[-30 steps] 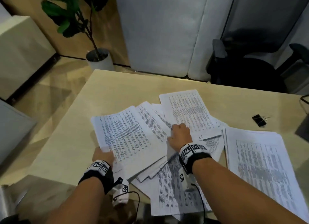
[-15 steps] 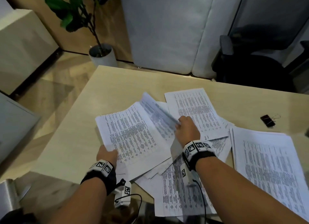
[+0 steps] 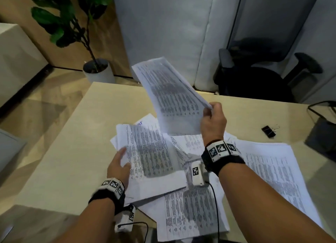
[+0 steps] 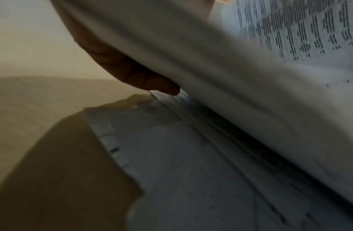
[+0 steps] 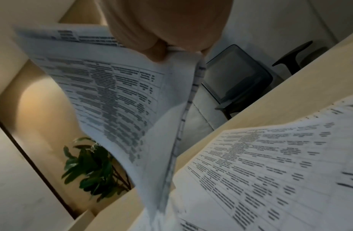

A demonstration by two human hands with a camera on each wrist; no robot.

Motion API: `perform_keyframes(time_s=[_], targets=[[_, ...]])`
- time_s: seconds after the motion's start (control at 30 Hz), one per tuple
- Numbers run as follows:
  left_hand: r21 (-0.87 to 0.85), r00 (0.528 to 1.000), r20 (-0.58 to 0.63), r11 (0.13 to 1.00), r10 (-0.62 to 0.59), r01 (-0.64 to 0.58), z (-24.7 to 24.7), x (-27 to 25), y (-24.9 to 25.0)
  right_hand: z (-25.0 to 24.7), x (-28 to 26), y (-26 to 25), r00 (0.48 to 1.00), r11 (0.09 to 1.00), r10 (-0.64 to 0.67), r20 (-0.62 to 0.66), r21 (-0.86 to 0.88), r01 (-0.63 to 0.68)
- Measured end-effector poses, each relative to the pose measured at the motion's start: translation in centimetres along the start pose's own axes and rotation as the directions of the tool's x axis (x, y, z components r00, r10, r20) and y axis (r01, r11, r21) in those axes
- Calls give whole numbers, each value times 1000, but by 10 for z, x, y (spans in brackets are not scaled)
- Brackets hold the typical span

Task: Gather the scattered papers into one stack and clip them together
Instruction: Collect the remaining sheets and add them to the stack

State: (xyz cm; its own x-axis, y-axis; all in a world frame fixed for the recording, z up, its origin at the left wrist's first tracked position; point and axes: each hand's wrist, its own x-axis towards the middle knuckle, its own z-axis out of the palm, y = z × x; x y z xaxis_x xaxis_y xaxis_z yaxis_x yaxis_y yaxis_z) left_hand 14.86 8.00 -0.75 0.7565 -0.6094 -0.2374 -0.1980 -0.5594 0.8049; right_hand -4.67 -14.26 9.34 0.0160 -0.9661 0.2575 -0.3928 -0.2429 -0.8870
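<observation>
Printed papers lie spread over the pale wooden table (image 3: 69, 152). My right hand (image 3: 211, 112) pinches the corner of a few sheets (image 3: 169, 95) and holds them raised in the air above the pile; the right wrist view shows the hand (image 5: 162, 46) gripping those sheets (image 5: 122, 93). My left hand (image 3: 123, 159) holds the left edge of a bundle (image 3: 151, 152), thumb on top. In the left wrist view its fingers (image 4: 144, 76) lie under the lifted bundle (image 4: 211, 62). A black binder clip (image 3: 268, 131) rests on the table to the right, apart from both hands.
A separate paper stack (image 3: 272, 170) lies at the right, and more sheets (image 3: 192, 212) hang over the near edge. A dark object (image 3: 323, 133) sits at the table's right edge. Beyond the table are a black office chair (image 3: 254, 79) and a potted plant (image 3: 99, 73).
My right hand has taken hold of a few sheets and lifted them up off the pile. My left hand has stayed on the left bundle, shifting slightly right.
</observation>
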Motion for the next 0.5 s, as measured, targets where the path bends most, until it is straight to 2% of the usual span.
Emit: perform_keyframes(time_s=[0.1,0.17,0.23,0.3,0.37,0.4,0.47,0.5], targets=[[-185,990,56,973,-128,136,17,-2,5,0,-6,8,986,997,66,153,34,-72],[-285,968,112,925,-226,250,23,2,4,2,-20,23,940,986,167,299,-55,-158],[-285,938,164,896,-304,341,24,8,1,5,-38,44,879,960,264,397,-198,-199],[-117,942,135,939,-307,322,22,11,-7,6,-53,62,800,929,337,496,-313,-198],[23,976,99,980,-197,195,23,10,-16,7,-62,72,697,900,408,590,-389,-198],[53,983,89,987,-158,154,24,8,-21,7,-64,75,667,889,431,608,-412,-199],[70,984,84,986,-156,150,24,9,-27,8,-65,80,683,882,431,590,-436,-179],[71,983,84,985,-166,160,24,12,-29,9,-65,83,709,883,416,569,-439,-166]])
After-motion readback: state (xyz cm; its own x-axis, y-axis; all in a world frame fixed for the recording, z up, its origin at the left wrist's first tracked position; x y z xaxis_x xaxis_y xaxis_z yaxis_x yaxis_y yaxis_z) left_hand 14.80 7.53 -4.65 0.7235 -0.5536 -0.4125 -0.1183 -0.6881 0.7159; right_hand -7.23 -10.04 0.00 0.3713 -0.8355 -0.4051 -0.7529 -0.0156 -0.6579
